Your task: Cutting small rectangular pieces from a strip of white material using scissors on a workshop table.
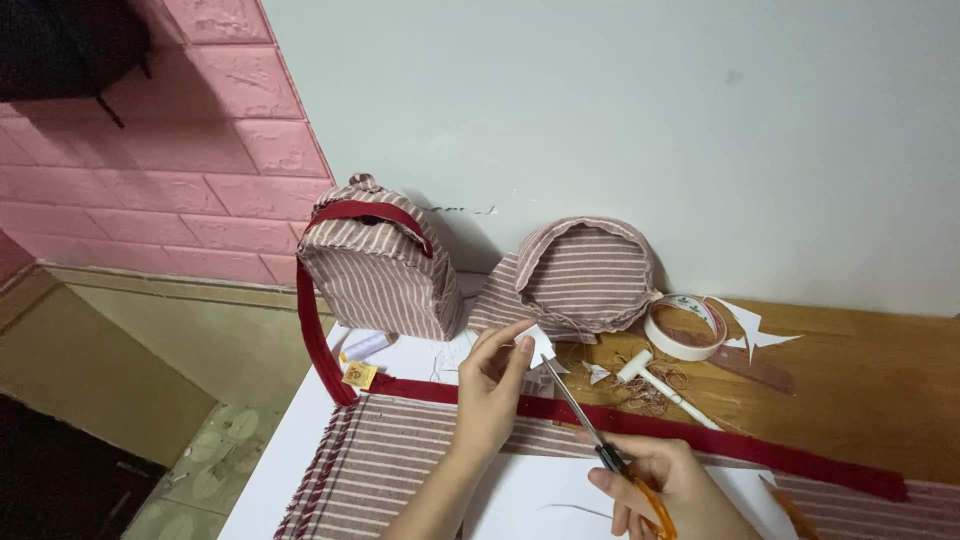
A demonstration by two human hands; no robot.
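Wooden tabletop (860, 380) under striped fabric (400, 460): left hand (490, 395) pinches a small white paper piece (540, 343); just right, right hand (665, 490) grips orange-handled scissors (600, 440), blades touching it.

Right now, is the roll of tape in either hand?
No, the tape roll lies on the wooden table, apart from both hands.

Wooden surface (860, 375) with white sheet at its left. Landmark: tape roll (685, 326). Left of it two striped fabric bags (380, 260), (590, 272); in front a white seam ripper (665, 385), red strip (720, 428), striped cloth (400, 455); white thread spool (366, 346) far left.
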